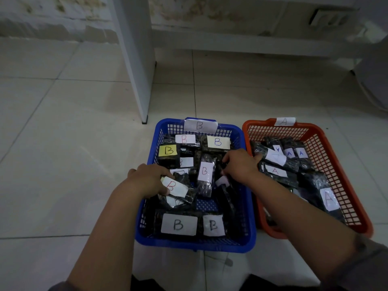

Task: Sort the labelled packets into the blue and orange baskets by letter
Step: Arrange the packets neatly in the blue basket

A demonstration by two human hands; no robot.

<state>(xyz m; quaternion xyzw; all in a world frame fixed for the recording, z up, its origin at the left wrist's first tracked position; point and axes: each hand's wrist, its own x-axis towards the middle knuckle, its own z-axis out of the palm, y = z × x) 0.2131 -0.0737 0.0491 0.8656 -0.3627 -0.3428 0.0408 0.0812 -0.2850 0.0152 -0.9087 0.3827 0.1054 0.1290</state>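
Nearest the camera, two bare forearms are reaching forward over the tiled floor [63, 143] into the blue basket [147, 238]; the left hand [150, 179] is curling its fingers round a dark packet with a red B label [175, 186], gripping it at the basket's left side; the right hand [239, 164] is bending its fingers down among the packets near the right wall, beside a small white label [222, 181], though whether it is actually holding anything cannot be told. Every readable label in the blue basket is showing B, matching the B tag [199, 125] on its far rim; just beside it, the orange basket [357, 206] is holding packets marked A [275, 170] under its own A tag [284, 121]. No loose packets are lying on the floor, so the sorting is probably nearing its end, with the hands settling or checking the B pile; the next move likely calls for releasing the packet flat and confirming that no letter is misplaced.
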